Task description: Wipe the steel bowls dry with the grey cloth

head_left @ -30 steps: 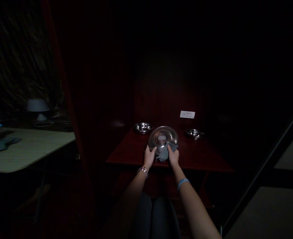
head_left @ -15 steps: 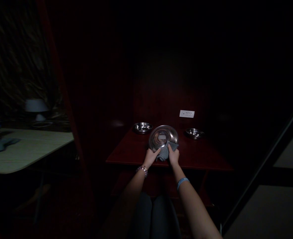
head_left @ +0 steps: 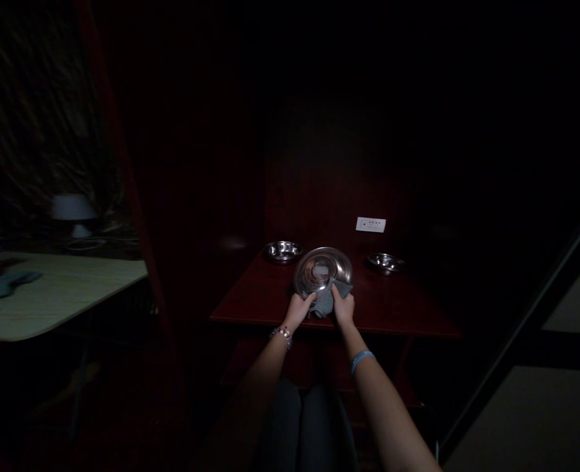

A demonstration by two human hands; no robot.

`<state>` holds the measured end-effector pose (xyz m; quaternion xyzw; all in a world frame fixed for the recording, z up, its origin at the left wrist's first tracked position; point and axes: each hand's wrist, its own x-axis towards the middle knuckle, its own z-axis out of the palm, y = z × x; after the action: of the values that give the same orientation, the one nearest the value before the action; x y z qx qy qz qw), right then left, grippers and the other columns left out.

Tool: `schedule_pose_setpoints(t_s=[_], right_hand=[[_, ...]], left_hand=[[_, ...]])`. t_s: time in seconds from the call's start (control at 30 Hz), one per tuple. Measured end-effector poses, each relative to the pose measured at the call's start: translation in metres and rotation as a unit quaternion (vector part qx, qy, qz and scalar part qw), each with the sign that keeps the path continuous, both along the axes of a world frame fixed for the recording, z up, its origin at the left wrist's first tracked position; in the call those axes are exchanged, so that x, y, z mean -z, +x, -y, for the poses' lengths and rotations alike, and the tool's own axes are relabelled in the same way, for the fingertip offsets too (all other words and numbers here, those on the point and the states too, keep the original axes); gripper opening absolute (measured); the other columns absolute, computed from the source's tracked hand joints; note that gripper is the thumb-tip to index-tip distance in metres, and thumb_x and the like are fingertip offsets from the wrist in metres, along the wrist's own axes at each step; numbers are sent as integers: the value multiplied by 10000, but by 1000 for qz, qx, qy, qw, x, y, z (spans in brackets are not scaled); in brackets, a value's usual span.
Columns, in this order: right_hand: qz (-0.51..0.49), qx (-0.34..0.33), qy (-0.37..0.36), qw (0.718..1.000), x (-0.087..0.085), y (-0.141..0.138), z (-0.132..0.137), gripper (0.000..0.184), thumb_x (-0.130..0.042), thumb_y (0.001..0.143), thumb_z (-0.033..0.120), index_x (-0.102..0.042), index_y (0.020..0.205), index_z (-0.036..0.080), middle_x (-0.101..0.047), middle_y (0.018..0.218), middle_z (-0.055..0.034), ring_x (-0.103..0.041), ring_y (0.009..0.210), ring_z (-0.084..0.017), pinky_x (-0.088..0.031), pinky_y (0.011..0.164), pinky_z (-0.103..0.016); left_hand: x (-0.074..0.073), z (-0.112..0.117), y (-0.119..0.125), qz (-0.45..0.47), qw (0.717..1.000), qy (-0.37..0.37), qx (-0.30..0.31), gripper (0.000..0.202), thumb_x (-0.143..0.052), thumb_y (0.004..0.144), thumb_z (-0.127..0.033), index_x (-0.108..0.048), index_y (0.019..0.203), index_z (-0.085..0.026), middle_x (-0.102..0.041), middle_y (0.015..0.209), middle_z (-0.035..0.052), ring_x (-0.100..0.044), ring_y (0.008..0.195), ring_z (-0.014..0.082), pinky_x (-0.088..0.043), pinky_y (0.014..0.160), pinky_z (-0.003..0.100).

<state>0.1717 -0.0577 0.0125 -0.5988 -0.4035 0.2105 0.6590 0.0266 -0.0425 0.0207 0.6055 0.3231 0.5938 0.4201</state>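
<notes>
Your left hand [head_left: 300, 309] curls its fingers round the steel plate [head_left: 322, 267] at its 7 o'clock rim; your right hand [head_left: 343, 308] pinches the grey cloth [head_left: 323, 303] against it at 5. The plate stands tilted at the table [head_left: 393, 308] middle. Wiping seems midway; the bowls at 10 [head_left: 283, 251] and 2 o'clock [head_left: 386, 263] sit untouched

Very dim, mostly black frame; faint glare on the steel plate [head_left: 322, 270]; blurred left edge
</notes>
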Motion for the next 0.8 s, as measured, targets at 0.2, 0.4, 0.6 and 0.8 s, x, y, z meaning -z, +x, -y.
schedule_pose_setpoints(t_s=[0.2,0.4,0.6,0.8], right_hand=[[5,1,-2,1000,1,0,-1,440,-626,756,512,-735,922,120,-752,960,-134,-716,921,-257,-538,717,-268],[5,1,0,1000,1,0,-1,425,-632,757,508,-735,906,123,-755,940,-132,-718,909,-260,-541,709,-276],[10,-7,1,1000,0,-1,0,410,-623,772,501,-733,908,130,-752,954,-140,-718,917,-259,-542,731,-283],[11,-7,2,1000,0,-2,-1,412,-615,777,498,-729,936,136,-750,964,-143,-718,914,-251,-544,740,-282]], left_hand=[[5,-8,0,23,1000,10,-2,369,-680,693,-213,-677,1054,-137,-705,1138,103,-646,1084,228,-457,1008,386],[-3,-3,-1,54,998,2,-11,361,-692,668,-186,-684,1024,-130,-723,1089,97,-651,1057,235,-459,998,387],[-4,0,0,82,996,15,-33,423,-691,680,-189,-645,1094,-118,-692,1156,112,-635,1088,222,-439,1021,381],[0,-3,0,88,994,12,-62,364,-668,715,-216,-631,1065,-122,-697,1119,126,-644,1062,227,-459,984,382]])
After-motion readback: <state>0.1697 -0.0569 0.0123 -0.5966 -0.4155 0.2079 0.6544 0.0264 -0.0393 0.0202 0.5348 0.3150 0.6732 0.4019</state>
